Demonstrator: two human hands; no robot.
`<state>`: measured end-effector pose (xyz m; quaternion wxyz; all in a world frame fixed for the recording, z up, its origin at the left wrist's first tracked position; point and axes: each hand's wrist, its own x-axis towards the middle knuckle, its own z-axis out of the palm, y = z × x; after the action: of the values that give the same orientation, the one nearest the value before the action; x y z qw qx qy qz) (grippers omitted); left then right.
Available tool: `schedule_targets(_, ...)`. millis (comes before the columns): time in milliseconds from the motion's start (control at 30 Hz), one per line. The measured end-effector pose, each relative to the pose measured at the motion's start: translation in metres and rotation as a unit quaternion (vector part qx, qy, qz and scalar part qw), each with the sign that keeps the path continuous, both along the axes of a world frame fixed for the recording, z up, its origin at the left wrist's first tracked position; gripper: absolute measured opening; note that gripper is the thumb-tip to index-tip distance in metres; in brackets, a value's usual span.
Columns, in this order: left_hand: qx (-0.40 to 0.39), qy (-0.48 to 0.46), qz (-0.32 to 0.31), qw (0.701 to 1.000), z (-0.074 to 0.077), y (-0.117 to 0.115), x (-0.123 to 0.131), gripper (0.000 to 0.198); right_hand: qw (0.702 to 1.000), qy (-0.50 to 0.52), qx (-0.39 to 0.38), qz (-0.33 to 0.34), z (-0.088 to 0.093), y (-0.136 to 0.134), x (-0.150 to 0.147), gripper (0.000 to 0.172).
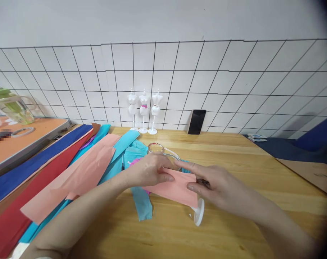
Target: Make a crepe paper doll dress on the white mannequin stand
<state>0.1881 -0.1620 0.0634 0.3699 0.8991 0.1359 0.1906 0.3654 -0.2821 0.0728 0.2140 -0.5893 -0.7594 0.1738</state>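
Left forearm (79, 217) foremost, salmon crepe-paper strip (179, 187) at mid-dial

Reaching in from 8 o'clock, with hours read from the strip, the forearm ends in the left hand (149, 169). Its thumb lies on the strip's face and its other fingers curl behind, pinching the paper. From 4 o'clock, the right hand (219, 183) grips the strip's right end, thumb in front, index finger stretched towards the left hand. Between 4 and 5 o'clock, a white round base (200, 213) tilts on edge beside the strip's lower corner, above the wooden tabletop (158, 241). Turquoise crepe paper (143, 205) lies at 8 o'clock; at 9, a wider salmon sheet (82, 172) rests near a red sheet (14, 223). At 10 o'clock, a green-lidded bottle (3, 92) stands on an orange mat (25, 153). Farther off, 3 white miniature dress forms (143, 111) stand at 11 o'clock; between 12 and 1, a smartphone (197, 122) leans against the grid-patterned wall (176, 77).
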Motion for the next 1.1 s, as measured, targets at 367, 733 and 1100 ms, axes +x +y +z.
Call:
schedule_targets(367, -0.450, -0.226, 0.136, 0.853, -0.001, -0.005, 0.002, 0.025, 0.909, 0.392, 0.065, -0.128, -0.010, 0.014, 0.010, 0.054)
schedule_targets(733, -0.576, -0.301, 0.152, 0.744, -0.012, -0.035, 0.012, 0.021, 0.878, 0.448, 0.048, -0.164, -0.021, 0.020, -0.013, 0.033)
schedule_targets(1100, -0.547, -0.252, 0.173, 0.779, -0.013, -0.032, 0.011, 0.022, 0.874, 0.449, 0.040, -0.184, -0.021, 0.021, -0.011, 0.031)
